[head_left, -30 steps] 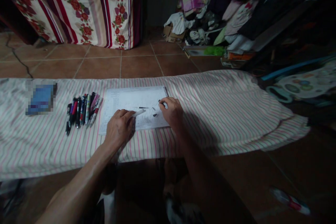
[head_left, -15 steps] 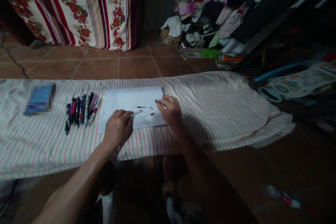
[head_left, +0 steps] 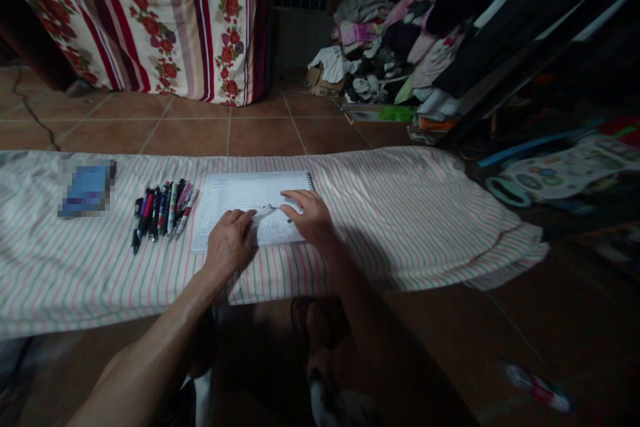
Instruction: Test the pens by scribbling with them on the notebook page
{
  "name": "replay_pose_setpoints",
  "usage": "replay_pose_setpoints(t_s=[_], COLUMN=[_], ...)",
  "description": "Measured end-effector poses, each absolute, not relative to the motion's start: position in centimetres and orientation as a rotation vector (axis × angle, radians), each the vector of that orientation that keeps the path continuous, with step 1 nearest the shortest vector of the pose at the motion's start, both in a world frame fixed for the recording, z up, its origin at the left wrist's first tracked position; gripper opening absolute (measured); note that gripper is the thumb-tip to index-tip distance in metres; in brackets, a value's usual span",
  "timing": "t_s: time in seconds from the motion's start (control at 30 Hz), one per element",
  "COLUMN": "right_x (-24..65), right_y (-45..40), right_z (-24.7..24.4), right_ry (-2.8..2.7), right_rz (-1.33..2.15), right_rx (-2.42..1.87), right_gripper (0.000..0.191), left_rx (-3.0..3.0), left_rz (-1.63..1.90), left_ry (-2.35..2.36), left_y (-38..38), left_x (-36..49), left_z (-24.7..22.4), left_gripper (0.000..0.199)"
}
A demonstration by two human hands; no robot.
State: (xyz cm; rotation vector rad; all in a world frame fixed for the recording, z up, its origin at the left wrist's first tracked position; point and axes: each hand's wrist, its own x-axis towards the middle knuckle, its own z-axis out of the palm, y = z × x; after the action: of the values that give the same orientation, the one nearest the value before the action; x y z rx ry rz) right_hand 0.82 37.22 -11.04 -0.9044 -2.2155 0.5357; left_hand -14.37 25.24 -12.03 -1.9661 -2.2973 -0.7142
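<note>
My left hand (head_left: 230,237) is closed around a clear pen barrel (head_left: 263,211), its free end pointing right over the notebook. Over the notebook's right part is my right hand (head_left: 311,215), index finger and thumb apart. A thin pen refill (head_left: 275,207) with a dark end lies by the barrel's tip, close to my right thumb; whether they touch, I cannot tell. Beneath my right fingers sits a small dark pen part (head_left: 289,220), partly covered. The open spiral notebook (head_left: 250,183) has writing on its page.
Several pens (head_left: 163,210) lie in a row left of the notebook. Farther left is a blurred blue object (head_left: 87,190). A striped cloth (head_left: 400,213) covers the low surface. Beyond are a floral curtain (head_left: 170,27), piled clothes (head_left: 400,40) and a cardboard box (head_left: 323,83).
My right hand has moved left, toward the barrel's tip, and its index finger and thumb are farther apart. The left hand still holds the barrel. The camera view has shifted slightly.
</note>
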Motion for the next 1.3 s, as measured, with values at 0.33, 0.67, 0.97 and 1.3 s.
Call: replay_pose_setpoints(t_s=[0.33,0.67,0.97,1.3], right_x=[-1.6,-3.2,-2.2,-2.9], right_y=[36.1,36.0,37.3,36.5], right_z=[-10.6,-10.7,-11.5,-13.1], right_ry=[-1.954,-1.808,-2.116,-2.26], right_rz=[1.194,1.348,0.493,0.249], right_rx=[-0.859,-0.8,-1.057,-1.071], right_gripper=[0.01,0.018,0.017,0.018], left_rx=[-1.997,-1.827,-1.441,-1.476], left_rz=[-1.168,-1.461,-1.679,-1.674], left_ry=[-2.318,-2.435,-2.72,-2.723], left_y=[25.4,24.8,23.9,23.6], left_x=[-14.6,-15.3,-16.7,-16.8], left_z=[-11.8,-11.6,-11.7,-11.5], left_gripper=[0.031,0.024,0.035,0.037])
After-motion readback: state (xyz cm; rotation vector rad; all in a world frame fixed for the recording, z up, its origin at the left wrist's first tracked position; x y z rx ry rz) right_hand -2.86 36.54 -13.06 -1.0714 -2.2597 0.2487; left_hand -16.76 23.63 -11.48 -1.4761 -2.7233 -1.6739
